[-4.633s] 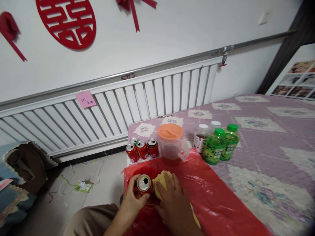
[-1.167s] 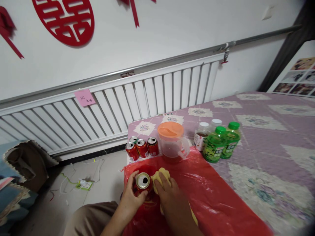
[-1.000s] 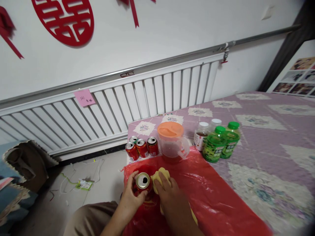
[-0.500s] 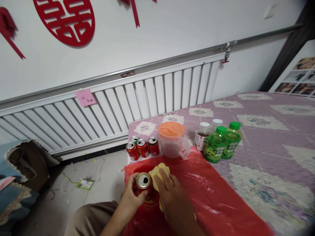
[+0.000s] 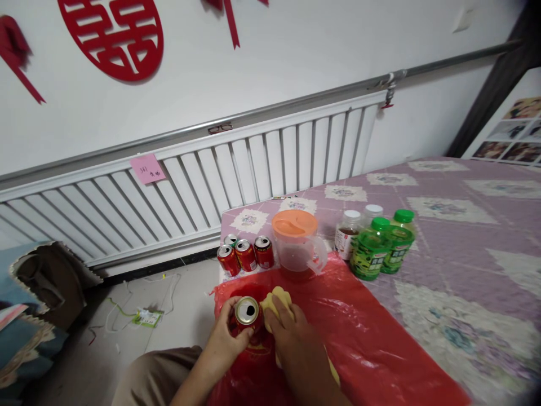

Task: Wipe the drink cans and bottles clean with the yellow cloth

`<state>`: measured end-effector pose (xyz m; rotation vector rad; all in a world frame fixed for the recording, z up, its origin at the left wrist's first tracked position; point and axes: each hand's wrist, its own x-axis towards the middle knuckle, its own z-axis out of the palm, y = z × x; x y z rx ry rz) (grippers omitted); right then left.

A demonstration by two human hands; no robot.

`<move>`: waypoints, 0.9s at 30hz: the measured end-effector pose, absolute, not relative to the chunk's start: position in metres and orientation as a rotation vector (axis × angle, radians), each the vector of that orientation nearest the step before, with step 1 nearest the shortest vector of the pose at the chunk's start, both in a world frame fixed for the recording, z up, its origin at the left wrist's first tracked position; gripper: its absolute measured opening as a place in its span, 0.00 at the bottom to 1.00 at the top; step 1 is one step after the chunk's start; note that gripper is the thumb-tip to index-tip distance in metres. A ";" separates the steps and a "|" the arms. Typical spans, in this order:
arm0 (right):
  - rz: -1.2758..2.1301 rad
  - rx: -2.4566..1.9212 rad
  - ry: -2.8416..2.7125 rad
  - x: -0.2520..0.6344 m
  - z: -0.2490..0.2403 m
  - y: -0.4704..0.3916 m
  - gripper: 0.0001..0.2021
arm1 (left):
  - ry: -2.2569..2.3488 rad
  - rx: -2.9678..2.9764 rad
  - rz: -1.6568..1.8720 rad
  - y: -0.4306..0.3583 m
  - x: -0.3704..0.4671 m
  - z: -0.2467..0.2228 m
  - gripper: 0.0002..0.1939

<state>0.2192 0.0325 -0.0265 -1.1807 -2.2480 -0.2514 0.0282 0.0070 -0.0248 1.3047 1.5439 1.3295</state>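
Note:
An opened red drink can [image 5: 247, 313] stands upright in my left hand [image 5: 230, 335], whose fingers wrap round its left and near sides. My right hand [image 5: 296, 344] grips a yellow cloth [image 5: 276, 299] close against the can's right side. More yellow cloth shows beneath and to the right of that hand. Both hands are over a red plastic sheet [image 5: 350, 327] spread on the table. Whether the cloth touches the can is hard to make out.
Several opened cans [image 5: 245, 255] stand beyond my hands, beside a clear pitcher [image 5: 293, 248] with an orange lid. To the right are two green-capped bottles [image 5: 372, 251] and white-capped jars [image 5: 347, 237]. The flowered tablecloth [image 5: 443, 242] reaches the white radiator [image 5: 253, 169].
My right hand and the yellow cloth have shifted slightly down and to the right along the can's side. My left hand and the can stay almost in place.

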 end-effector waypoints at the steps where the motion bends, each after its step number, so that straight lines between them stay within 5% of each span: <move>1: -0.248 -1.168 -2.221 0.220 -0.026 0.033 0.23 | 1.534 1.304 1.324 0.007 0.028 -0.024 0.29; 27: -0.262 -1.296 -2.405 0.218 -0.027 0.032 0.24 | 1.568 1.364 1.219 0.004 0.025 -0.028 0.33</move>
